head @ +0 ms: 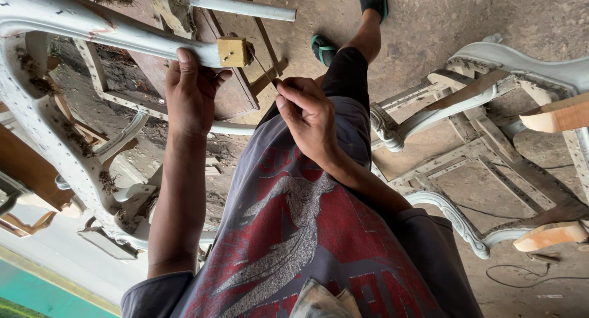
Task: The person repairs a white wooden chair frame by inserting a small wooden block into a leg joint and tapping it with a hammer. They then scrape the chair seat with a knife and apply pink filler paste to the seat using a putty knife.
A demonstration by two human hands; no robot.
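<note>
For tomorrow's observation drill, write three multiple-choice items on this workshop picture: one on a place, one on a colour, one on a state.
1. Where is the left hand?
A. on the grey chair-frame rail
B. on the floor
C. in a pocket

2. What colour is the block at the rail's end?
A. blue
B. yellowish bare wood
C. black

3. How is the right hand?
A. flat open
B. hanging idle
C. pinching a thin tool

Answers: 1 A, fingers wrap the rail; 2 B, it is unpainted; 3 C, thumb and fingers close on it.

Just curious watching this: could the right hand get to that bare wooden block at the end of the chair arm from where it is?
Probably yes. The right hand sits close beside the wooden block with open space between; only the thin tool it pinches points that way. The left hand grips below the block.
</note>
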